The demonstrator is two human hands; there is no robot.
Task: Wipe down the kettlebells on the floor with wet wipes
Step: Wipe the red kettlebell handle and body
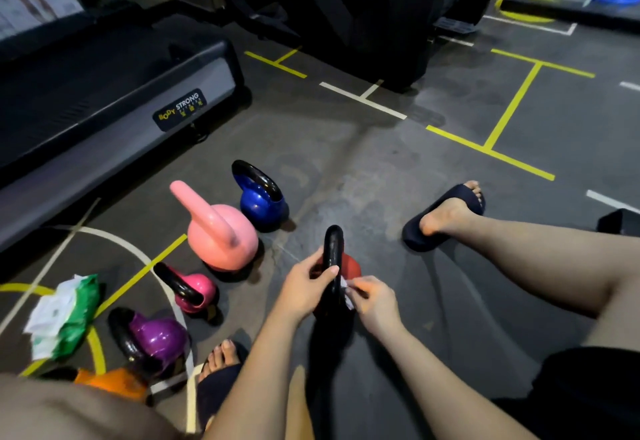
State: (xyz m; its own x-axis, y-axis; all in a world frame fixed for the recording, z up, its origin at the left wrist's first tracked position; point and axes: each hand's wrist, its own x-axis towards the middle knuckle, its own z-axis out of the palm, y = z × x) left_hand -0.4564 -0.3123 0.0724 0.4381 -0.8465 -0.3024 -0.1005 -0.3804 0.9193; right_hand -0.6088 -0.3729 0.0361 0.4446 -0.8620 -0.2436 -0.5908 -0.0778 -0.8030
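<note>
A red kettlebell [350, 266] with a black handle stands on the floor between my legs. My left hand [303, 289] grips its handle from the left. My right hand [372, 299] pinches a white wet wipe [346, 292] against the handle's right side. To the left runs a row of kettlebells: blue [260, 202], large salmon pink [221, 235], small hot pink [197, 289], purple [157, 337] and orange [112, 382], the orange one partly hidden by my knee.
A green wet wipe pack [71, 316] lies at the left with white wipes sticking out. A treadmill base [114, 110] runs along the left. Dark gym machines stand at the back. My feet in dark slides [445, 218] rest on the taped floor.
</note>
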